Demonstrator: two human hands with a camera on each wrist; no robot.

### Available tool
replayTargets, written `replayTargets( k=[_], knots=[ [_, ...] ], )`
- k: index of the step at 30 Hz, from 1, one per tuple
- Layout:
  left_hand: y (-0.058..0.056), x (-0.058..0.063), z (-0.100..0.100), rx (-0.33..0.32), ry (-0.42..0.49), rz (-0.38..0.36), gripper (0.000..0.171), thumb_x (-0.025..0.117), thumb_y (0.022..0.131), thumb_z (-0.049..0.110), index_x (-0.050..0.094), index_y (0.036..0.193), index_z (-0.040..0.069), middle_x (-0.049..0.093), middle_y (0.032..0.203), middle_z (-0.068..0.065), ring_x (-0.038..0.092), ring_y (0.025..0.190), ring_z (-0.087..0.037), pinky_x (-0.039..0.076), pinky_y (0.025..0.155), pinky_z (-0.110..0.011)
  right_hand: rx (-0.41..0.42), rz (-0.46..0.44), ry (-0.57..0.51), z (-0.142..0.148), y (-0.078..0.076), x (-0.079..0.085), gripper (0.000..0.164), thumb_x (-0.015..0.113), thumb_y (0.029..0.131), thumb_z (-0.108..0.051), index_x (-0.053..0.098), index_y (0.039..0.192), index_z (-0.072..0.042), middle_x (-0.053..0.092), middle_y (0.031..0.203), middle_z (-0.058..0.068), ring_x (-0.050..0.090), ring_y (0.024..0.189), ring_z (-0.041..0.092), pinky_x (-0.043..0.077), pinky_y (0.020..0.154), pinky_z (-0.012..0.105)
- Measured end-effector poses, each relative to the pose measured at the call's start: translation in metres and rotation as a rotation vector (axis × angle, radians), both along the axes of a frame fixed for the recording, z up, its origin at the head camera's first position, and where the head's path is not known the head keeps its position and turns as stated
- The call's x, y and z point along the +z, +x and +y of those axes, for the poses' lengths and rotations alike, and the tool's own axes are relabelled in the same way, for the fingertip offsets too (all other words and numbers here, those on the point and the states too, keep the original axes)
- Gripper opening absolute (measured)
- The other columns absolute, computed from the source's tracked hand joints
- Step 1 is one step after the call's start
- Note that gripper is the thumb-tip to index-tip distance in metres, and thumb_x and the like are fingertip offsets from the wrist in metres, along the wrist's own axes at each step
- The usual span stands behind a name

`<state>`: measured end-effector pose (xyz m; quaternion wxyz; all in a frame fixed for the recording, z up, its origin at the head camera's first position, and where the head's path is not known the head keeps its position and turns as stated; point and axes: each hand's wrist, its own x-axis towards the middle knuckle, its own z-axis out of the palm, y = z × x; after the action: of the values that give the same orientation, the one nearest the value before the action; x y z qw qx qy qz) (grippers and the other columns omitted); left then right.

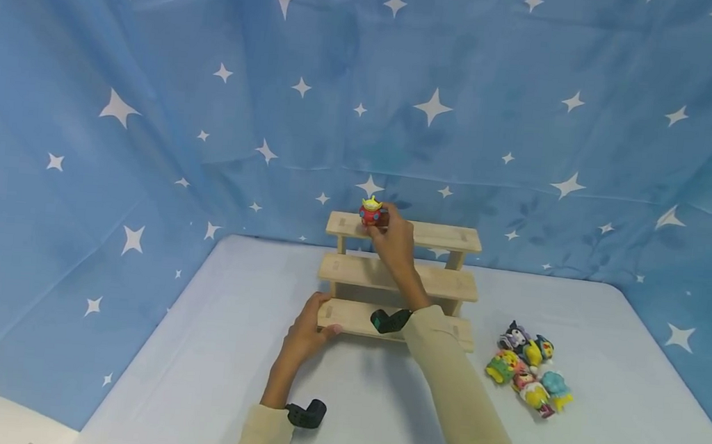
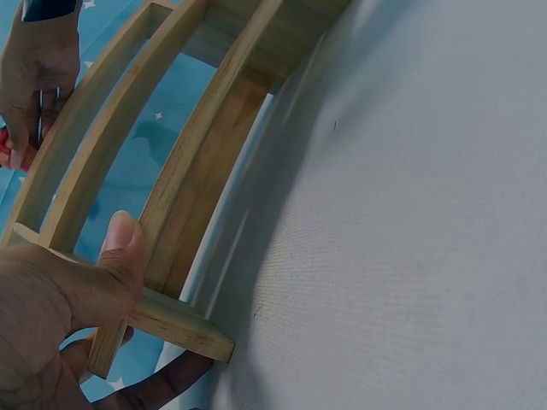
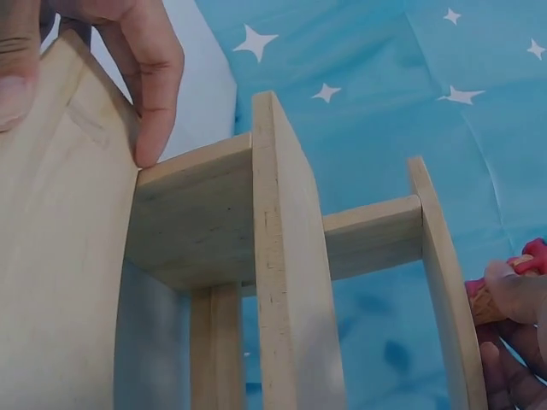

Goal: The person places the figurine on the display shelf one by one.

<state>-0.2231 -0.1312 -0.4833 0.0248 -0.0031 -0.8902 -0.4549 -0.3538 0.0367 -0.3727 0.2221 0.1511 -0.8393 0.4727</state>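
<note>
My right hand (image 1: pixel 396 240) pinches a small toy figure (image 1: pixel 371 213) with a red body, blue spots and a yellow-green three-eyed head. It is upright at the left part of the top tier of a wooden three-tier display shelf (image 1: pixel 352 270). In the right wrist view the red figure (image 3: pixel 537 254) shows only partly, beside the top board and mostly behind fingers. My left hand (image 1: pixel 305 333) grips the left end of the lowest tier. Its thumb lies against the shelf's frame (image 2: pixel 192 128) in the left wrist view, with fingers around the board's end.
Right of the shelf, several small colourful toy figures (image 1: pixel 530 396) lie in a cluster on the white table (image 1: pixel 236 310). A blue curtain (image 1: pixel 312 135) with white stars hangs right behind the shelf and along both sides.
</note>
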Motion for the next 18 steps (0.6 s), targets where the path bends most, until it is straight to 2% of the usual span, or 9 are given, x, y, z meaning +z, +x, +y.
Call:
replayTargets(
  k=[8,18],
  knots=[
    [0.001,0.000,0.001,0.008,-0.008,-0.019,0.065,0.075,0.084,0.025,0.043,0.140,0.017,0.050,0.143,-0.011,0.055,0.119,-0.033,0.043,0.091,-0.059,-0.064,-0.046,0.097,-0.005,-0.003,0.000,0.050,0.074,0.087,-0.014,0.054,0.133,-0.007,0.073,0.104,0.012,0.072,0.090,0.025,0.057,0.077,0.042],
    [0.001,0.002,0.002,0.016,0.002,-0.014,0.065,0.076,0.084,0.024,0.043,0.140,0.017,0.051,0.143,-0.011,0.056,0.116,-0.031,0.043,0.090,-0.058,-0.104,-0.030,0.136,-0.014,-0.007,-0.002,0.050,0.073,0.088,-0.018,0.055,0.134,-0.011,0.074,0.106,0.009,0.072,0.091,0.023,0.056,0.075,0.044]
  ],
)
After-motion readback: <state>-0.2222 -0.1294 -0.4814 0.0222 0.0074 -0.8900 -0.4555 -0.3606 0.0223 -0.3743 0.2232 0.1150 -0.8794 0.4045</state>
